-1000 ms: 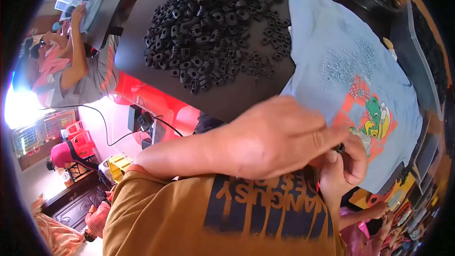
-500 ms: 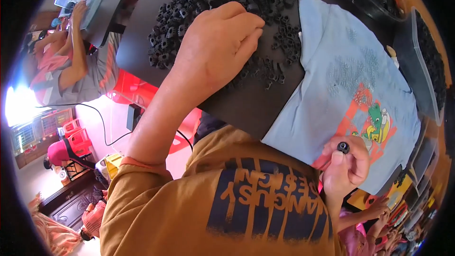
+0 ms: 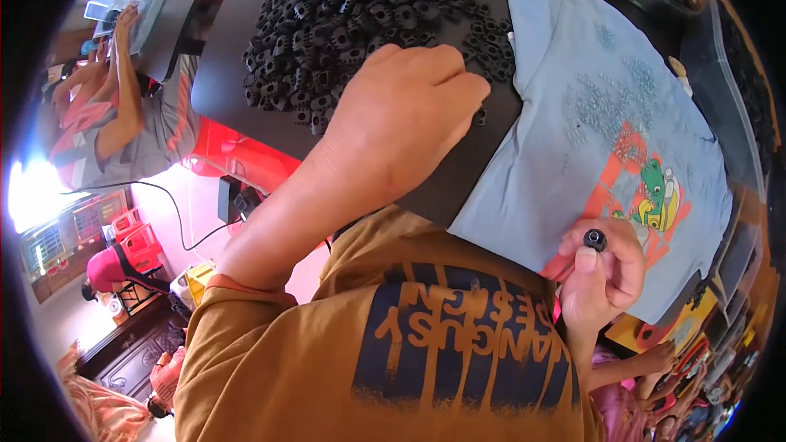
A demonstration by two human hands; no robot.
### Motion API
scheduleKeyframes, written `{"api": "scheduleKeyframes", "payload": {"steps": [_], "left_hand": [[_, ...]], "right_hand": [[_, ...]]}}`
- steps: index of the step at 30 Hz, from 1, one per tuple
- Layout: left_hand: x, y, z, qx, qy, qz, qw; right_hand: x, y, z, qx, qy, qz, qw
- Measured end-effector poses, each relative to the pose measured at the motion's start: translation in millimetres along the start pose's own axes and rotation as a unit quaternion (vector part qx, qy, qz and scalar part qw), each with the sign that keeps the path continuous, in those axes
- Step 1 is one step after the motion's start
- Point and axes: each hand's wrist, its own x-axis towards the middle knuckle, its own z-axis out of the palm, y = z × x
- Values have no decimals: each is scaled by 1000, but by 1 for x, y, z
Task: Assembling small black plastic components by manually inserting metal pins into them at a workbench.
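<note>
By the cloth (image 3: pixel 553 165), the right hand (image 3: pixel 603 282) pinched a black part (image 3: pixel 595 239), likely to show its end; leftward of it, the left hand (image 3: pixel 413 119) hid its grip

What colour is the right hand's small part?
The part is black; best seen in head view.

The upper garment was a mustard-brown, short-sleeved cloth shirt (image 3: pixel 286 385). A navy rectangular print (image 3: pixel 467 360) with brown lettering sat left of and below the right hand's (image 3: pixel 602 274) grip. The left sleeve (image 3: pixel 233 319) terminated in an orange edge band (image 3: pixel 246 285).
</note>
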Motion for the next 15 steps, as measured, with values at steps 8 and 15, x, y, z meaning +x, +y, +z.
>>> {"api": "scheduleKeyframes", "payload": {"steps": [8,15], "left_hand": [[4,-4,-1,16,5,-2,1000],[2,6,-7,-2,-32,12,999]], "right_hand": [[-1,0,-3,-5,-10,16,1000],[-2,-1,-5,-10,-13,22,1000]]}}
